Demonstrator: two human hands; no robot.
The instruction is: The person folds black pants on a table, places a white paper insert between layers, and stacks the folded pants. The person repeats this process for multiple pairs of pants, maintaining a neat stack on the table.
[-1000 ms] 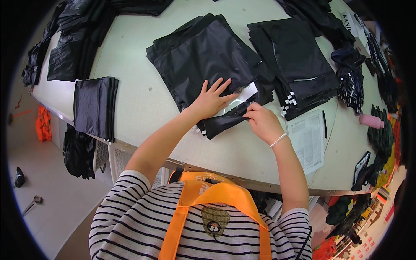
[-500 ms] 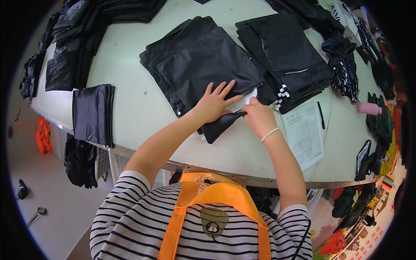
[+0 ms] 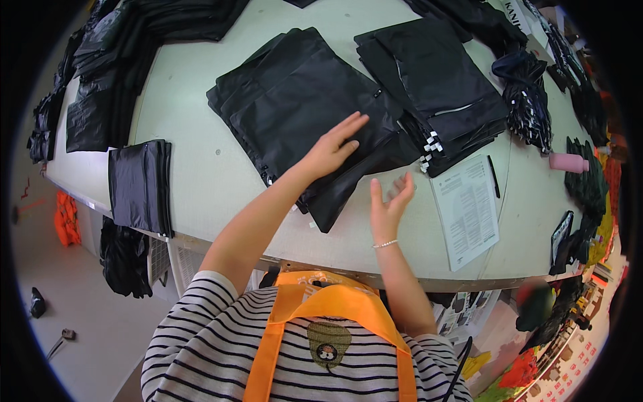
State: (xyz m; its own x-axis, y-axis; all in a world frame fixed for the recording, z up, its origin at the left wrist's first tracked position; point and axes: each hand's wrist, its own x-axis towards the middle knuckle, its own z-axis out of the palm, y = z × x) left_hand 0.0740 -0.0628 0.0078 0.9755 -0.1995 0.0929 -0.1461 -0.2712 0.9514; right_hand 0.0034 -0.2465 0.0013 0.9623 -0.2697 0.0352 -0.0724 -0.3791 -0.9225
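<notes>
A stack of smooth black fabric pieces (image 3: pixel 281 94) lies turned at an angle on the pale table in front of me. My left hand (image 3: pixel 333 149) rests flat on its top piece, fingers stretched and thumb apart. Toward me, a loose corner (image 3: pixel 329 204) of the black fabric hangs past the stack. My right hand (image 3: pixel 390 209) is just right of that corner, fingers apart and slightly blurred, with nothing in it. Beside the stack on the right is a second pile of black pieces (image 3: pixel 435 74) with zips and white-tipped ends (image 3: pixel 432 143) sticking out.
A printed sheet (image 3: pixel 465 214) and a black pen (image 3: pixel 493 176) lie to the right. Farther right are a bundle of dark cords (image 3: pixel 526 100) and a pink bottle (image 3: pixel 568 163). Folded black stacks (image 3: pixel 140 187) stand at the left table edge.
My right hand has let go of the fabric edge and drawn back toward me. The white patch seen under it is covered now. My left hand has shifted slightly, its fingers closer together.
</notes>
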